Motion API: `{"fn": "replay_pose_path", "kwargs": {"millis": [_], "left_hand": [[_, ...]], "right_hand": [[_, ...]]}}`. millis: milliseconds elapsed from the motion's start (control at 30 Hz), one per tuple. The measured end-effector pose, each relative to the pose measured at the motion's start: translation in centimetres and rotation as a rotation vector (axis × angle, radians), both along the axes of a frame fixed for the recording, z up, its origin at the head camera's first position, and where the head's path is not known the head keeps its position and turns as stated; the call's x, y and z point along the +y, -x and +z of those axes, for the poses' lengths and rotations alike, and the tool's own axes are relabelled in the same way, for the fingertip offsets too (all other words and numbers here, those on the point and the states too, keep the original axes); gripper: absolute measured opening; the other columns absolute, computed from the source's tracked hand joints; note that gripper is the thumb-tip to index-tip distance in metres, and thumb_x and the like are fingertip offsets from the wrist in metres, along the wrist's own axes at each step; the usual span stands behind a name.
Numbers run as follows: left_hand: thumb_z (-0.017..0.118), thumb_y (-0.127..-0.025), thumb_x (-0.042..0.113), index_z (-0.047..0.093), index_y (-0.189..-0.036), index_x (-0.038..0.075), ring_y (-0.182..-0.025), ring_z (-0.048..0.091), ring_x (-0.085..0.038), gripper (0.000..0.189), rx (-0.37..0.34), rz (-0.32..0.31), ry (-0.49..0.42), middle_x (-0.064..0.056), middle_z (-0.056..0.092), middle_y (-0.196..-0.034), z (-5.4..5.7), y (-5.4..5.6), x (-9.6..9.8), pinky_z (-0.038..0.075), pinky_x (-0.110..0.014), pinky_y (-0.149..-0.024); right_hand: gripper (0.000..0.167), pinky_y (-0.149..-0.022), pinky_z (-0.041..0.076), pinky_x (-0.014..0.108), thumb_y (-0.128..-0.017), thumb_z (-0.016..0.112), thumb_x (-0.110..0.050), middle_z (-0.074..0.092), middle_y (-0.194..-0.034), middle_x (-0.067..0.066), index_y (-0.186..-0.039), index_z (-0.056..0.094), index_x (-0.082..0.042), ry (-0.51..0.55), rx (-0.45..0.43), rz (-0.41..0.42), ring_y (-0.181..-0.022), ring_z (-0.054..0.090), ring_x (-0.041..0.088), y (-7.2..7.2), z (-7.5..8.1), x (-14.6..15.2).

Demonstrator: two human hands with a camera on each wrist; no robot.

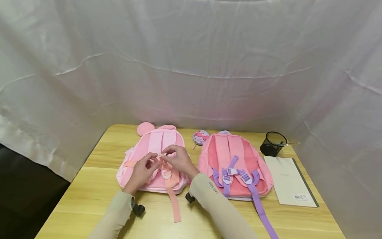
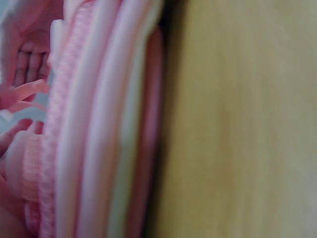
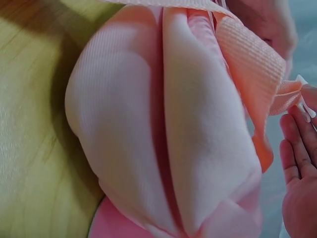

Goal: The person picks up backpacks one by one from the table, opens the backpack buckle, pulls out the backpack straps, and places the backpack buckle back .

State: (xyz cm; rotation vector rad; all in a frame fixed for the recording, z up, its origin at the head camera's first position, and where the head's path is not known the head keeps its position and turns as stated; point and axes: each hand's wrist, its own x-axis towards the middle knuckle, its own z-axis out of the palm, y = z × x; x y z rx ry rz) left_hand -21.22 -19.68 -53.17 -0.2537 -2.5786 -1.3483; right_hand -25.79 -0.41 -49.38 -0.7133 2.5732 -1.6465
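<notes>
A light pink backpack (image 1: pixel 140 151) lies on the table with its shoulder straps upward. Above its middle, my left hand (image 1: pixel 142 172) and right hand (image 1: pixel 180 162) meet fingertip to fingertip at a small white buckle (image 1: pixel 160 155) on peach webbing. Each hand pinches at the buckle with thumb and fingers. In the right wrist view, the peach strap (image 3: pixel 252 64) runs up to the white buckle (image 3: pixel 306 106) between the right hand's fingertips. The left wrist view shows the pack's side (image 2: pixel 94 124) and a peach strap loop (image 2: pixel 29 89) near the fingers. A loose strap end (image 1: pixel 174 205) hangs toward the front.
To the right lies a second pink backpack (image 1: pixel 206 161) with purple straps (image 1: pixel 259 205) and a fastened white buckle (image 1: pixel 232 171). A round purple pouch (image 1: pixel 200 136) sits behind it. Farther right are a black mesh pen cup (image 1: pixel 271 147) and a pale notebook (image 1: pixel 287 181).
</notes>
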Motion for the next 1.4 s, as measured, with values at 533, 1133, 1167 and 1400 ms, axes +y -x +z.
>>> {"fn": "replay_pose_path", "kwargs": {"millis": [533,1133,1167,1400], "left_hand": [[0.066,-0.103,0.020,0.066,-0.119,0.009,-0.077,0.056,-0.011,0.020,-0.068,-0.131,-0.237,-0.013,0.066,-0.091,-0.6,0.7,-0.5,0.047,-0.022,-0.065],[0.064,-0.104,0.022,0.065,-0.123,0.007,-0.084,0.060,-0.009,0.024,-0.138,-0.131,-0.381,-0.015,0.066,-0.100,-1.2,0.6,-0.7,0.050,-0.021,-0.069],[0.064,-0.104,0.022,0.064,-0.124,0.007,-0.085,0.060,-0.009,0.025,-0.139,-0.133,-0.384,-0.015,0.066,-0.100,-1.2,0.6,-0.7,0.051,-0.021,-0.069],[0.062,-0.105,0.021,0.061,-0.124,0.005,-0.081,0.062,-0.011,0.025,-0.144,-0.140,-0.421,-0.012,0.066,-0.098,-1.4,0.7,-0.9,0.053,-0.024,-0.070]], "right_hand": [[0.009,-0.090,0.053,0.032,-0.093,0.078,-0.018,0.073,-0.095,-0.004,-0.102,0.077,-0.016,0.000,-0.043,0.067,-0.094,0.064,0.011,0.0,-0.1,0.5],[0.026,-0.087,0.056,0.028,-0.094,0.078,-0.031,0.076,-0.100,-0.003,-0.112,0.074,-0.013,-0.098,-0.055,0.076,-0.092,0.068,0.006,-0.4,-1.6,1.3],[0.022,-0.085,0.056,0.027,-0.094,0.078,-0.029,0.076,-0.098,-0.004,-0.109,0.075,-0.014,-0.111,-0.043,0.073,-0.090,0.067,0.005,-0.4,-1.7,1.3],[0.014,-0.080,0.055,0.021,-0.094,0.077,-0.023,0.076,-0.095,-0.003,-0.105,0.077,-0.013,-0.157,0.020,0.064,-0.085,0.065,0.002,-0.5,-1.7,1.3]]}}
